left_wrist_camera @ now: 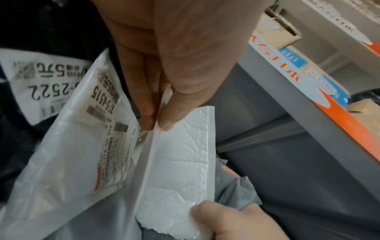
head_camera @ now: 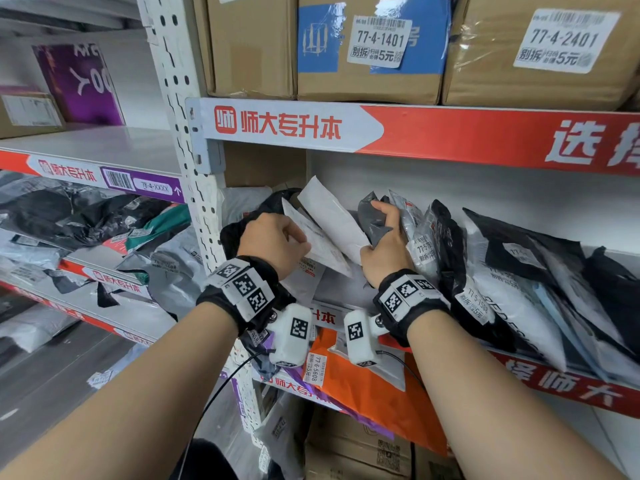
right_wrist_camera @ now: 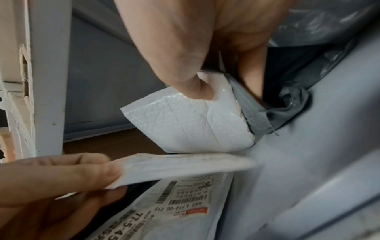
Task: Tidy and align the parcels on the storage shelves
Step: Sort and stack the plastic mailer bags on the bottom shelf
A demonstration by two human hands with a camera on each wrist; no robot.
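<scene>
Head view. Both hands work at the left end of the middle shelf [head_camera: 450, 136], near the perforated upright [head_camera: 180, 98]. The left hand [head_camera: 273, 242] pinches the edge of a flat labelled white mailer [head_camera: 322, 247]; the right hand [head_camera: 384, 247] holds a white padded mailer [head_camera: 332, 220], tilted with its top toward the upright, and a grey poly bag [head_camera: 372, 216] together. To the right, a row of black and white poly-bag parcels [head_camera: 519, 271] leans along the shelf, stickers at the front edge; this stretch looks roughly ordered. An orange parcel [head_camera: 363, 382] hangs over the front edge of the shelf below, and the neighbouring bay's parcels [head_camera: 86, 216] lie heaped.

Left wrist view. The left hand's fingers [left_wrist_camera: 144, 91] and thumb press together on the thin edge of the labelled mailer [left_wrist_camera: 78, 129]; the padded mailer [left_wrist_camera: 180, 159] stands just beside it, its lower corner held by the right hand [left_wrist_camera: 236, 219].

Right wrist view. The right thumb [right_wrist_camera: 185, 78] presses the padded mailer's [right_wrist_camera: 185, 123] corner, the grey bag [right_wrist_camera: 267, 116] gathered behind it. The left hand [right_wrist_camera: 51, 181] clamps the labelled mailer [right_wrist_camera: 174, 165] edge-on.

Judgement: the task appears partway done; the left-end mailers are not yet stood in line, and the lower shelf and neighbouring bay remain untidy.
</scene>
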